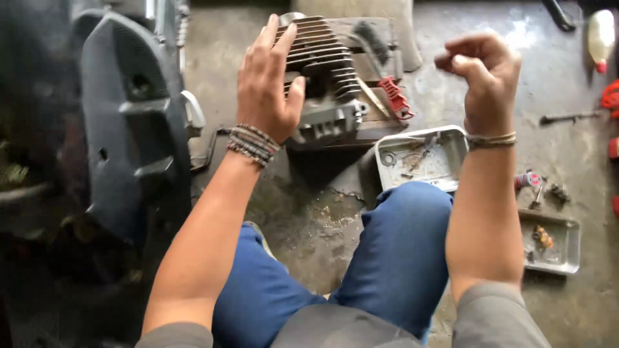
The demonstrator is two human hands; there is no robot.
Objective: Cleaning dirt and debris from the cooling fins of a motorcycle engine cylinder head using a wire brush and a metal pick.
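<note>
Nearest the camera, the person's knees in blue trousers [393,258] are bent over a stained concrete floor [309,219]. To the right lies a shallow metal tray [566,248] holding a small brownish part and dark bits. Just beyond the right knee, a second metal tray [451,138] contains a washer-like ring, small screws and debris. Between the trays, loose small parts [538,187] lie on the floor. The right hand [482,77] is raised above that tray, curled into a loose fist; whether it holds anything cannot be told. The left hand [267,80] lies flat and open, fingers extended, against the finned engine cylinder [329,77]. The cylinder rests at top centre on a dark block, long axis running away from the camera, its flanged base pointing toward the knees. A red-handled tool [394,96] lies just beside it. A black motorcycle body panel [129,122] stands left.
</note>
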